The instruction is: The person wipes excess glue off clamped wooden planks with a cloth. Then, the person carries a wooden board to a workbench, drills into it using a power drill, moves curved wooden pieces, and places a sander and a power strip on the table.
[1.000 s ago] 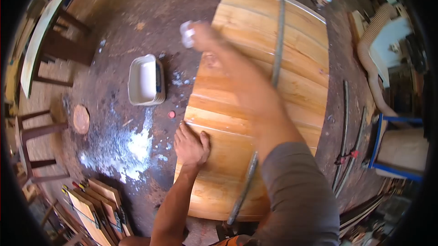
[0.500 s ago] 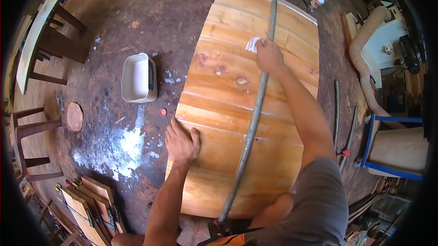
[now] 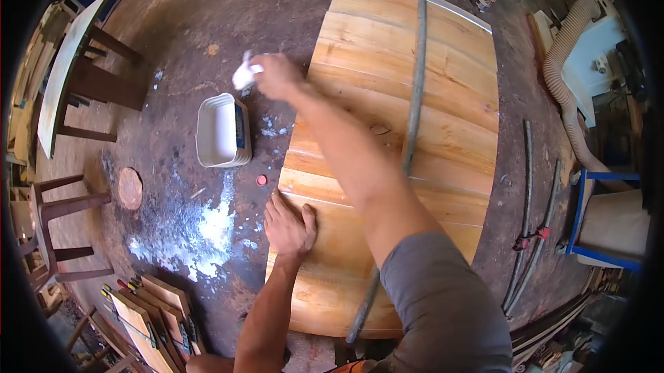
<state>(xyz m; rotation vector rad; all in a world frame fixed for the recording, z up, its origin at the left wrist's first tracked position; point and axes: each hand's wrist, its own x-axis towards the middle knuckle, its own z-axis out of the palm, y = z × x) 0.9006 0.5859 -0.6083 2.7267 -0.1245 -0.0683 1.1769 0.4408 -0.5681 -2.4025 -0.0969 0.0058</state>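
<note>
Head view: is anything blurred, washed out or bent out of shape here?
In the head view, the right hand and its white cloth are smeared, probably by motion; the left hand looks sharper. Also in the head view, a floor patch is washed out, the wide lens bows the wooden panel, and the corners go black.

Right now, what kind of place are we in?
Probably a wood workshop: there's a big wooden panel with a pipe clamp across it, clamped boards and a ribbed hose.
</note>
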